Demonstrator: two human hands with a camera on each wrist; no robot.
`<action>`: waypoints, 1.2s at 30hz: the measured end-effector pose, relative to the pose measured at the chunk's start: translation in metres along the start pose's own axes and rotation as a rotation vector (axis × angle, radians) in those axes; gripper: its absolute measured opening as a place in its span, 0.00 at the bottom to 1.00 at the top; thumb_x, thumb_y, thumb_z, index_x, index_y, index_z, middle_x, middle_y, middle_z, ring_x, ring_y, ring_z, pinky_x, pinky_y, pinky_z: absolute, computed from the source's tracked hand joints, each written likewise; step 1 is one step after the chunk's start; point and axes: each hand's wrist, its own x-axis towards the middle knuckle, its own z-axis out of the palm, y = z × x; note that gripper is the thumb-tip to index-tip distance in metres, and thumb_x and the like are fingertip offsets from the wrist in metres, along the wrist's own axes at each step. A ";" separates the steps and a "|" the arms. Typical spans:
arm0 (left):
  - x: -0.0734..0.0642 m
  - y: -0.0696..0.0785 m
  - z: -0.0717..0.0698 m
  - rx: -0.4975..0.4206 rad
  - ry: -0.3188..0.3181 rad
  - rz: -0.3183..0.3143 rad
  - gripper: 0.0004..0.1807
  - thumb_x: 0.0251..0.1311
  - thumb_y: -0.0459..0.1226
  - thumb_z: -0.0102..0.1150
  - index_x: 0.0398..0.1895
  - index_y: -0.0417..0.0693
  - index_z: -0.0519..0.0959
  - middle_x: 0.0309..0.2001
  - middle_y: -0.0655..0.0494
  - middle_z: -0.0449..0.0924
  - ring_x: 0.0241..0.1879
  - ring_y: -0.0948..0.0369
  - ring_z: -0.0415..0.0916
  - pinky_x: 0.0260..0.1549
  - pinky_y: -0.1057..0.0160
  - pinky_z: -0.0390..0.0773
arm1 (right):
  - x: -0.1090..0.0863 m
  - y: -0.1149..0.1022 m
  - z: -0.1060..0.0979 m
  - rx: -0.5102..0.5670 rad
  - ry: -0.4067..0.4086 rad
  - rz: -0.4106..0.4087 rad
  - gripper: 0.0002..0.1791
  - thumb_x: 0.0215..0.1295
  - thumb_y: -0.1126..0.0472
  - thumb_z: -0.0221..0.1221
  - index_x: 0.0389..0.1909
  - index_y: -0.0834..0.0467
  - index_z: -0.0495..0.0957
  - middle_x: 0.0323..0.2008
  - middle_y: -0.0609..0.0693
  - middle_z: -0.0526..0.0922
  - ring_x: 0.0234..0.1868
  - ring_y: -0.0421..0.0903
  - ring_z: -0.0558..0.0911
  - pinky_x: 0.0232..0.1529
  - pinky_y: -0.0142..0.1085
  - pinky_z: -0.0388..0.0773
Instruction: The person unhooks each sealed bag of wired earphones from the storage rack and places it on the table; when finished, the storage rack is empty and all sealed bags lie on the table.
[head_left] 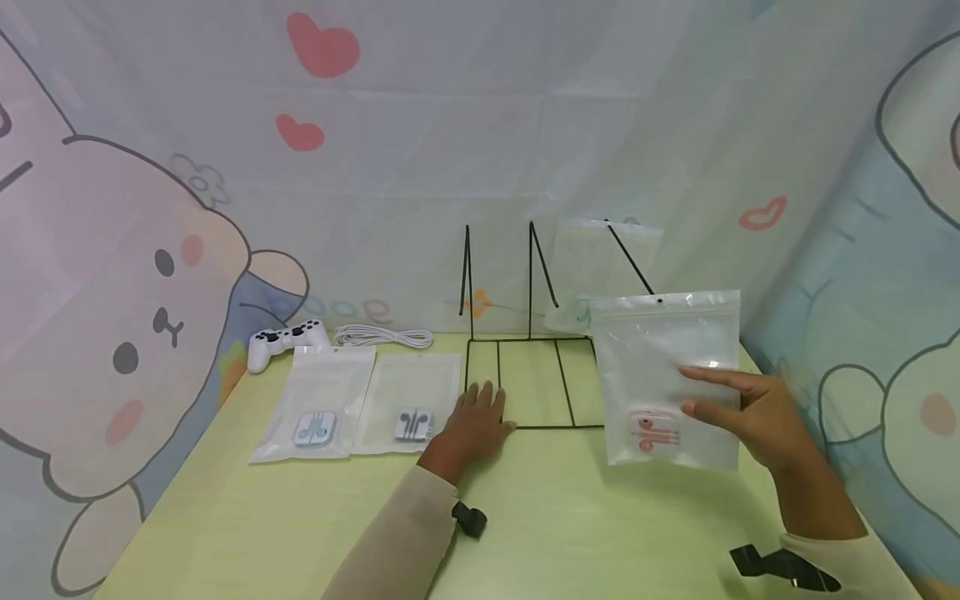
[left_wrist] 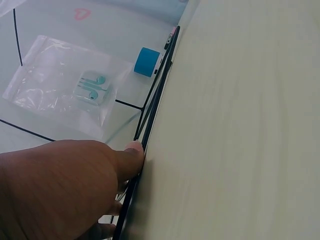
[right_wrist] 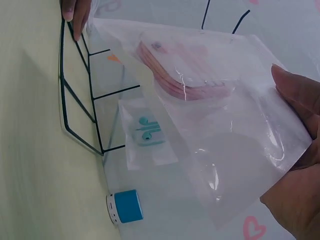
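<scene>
A black wire display rack (head_left: 530, 275) with three upright hooks stands at the back of the table. My left hand (head_left: 474, 421) rests on the front left of its base, fingers stretched forward over the wires and thumb (left_wrist: 134, 150) at the front rail. My right hand (head_left: 765, 412) pinches a white zip bag (head_left: 667, 358) by its right side; pink earphones (head_left: 654, 431) in a clear case show at its bottom. The bag's top hole overlaps the tip of the right hook in the head view. Behind it hangs another bag (left_wrist: 65, 80) with teal earphones (right_wrist: 150, 131).
Left of the rack lie two flat zip bags, one with light-blue earphones (head_left: 315, 428), one with grey earphones (head_left: 413, 423). A white game controller (head_left: 287, 340) and a coiled white cable (head_left: 384, 336) lie behind them. A blue cylinder (right_wrist: 128, 205) stands right of the rack.
</scene>
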 end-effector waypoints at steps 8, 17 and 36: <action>0.001 -0.001 0.000 -0.023 -0.005 -0.007 0.39 0.87 0.55 0.43 0.89 0.44 0.55 0.89 0.40 0.49 0.89 0.39 0.45 0.87 0.41 0.52 | -0.003 0.011 0.001 0.056 0.001 -0.031 0.26 0.60 0.85 0.67 0.59 0.68 0.87 0.45 0.42 0.95 0.35 0.37 0.92 0.30 0.34 0.90; 0.001 -0.001 0.001 -0.016 -0.001 -0.005 0.39 0.87 0.56 0.43 0.89 0.44 0.55 0.89 0.40 0.50 0.89 0.39 0.46 0.87 0.41 0.53 | -0.001 0.034 -0.012 -0.062 -0.007 0.144 0.29 0.65 0.76 0.71 0.66 0.54 0.87 0.43 0.36 0.93 0.38 0.37 0.92 0.34 0.36 0.91; 0.001 0.000 0.000 -0.013 -0.013 -0.008 0.39 0.87 0.56 0.42 0.89 0.44 0.55 0.89 0.40 0.49 0.89 0.39 0.45 0.87 0.41 0.52 | 0.016 0.086 -0.051 -0.044 -0.060 0.359 0.31 0.67 0.71 0.73 0.69 0.47 0.86 0.49 0.28 0.89 0.38 0.38 0.91 0.36 0.36 0.91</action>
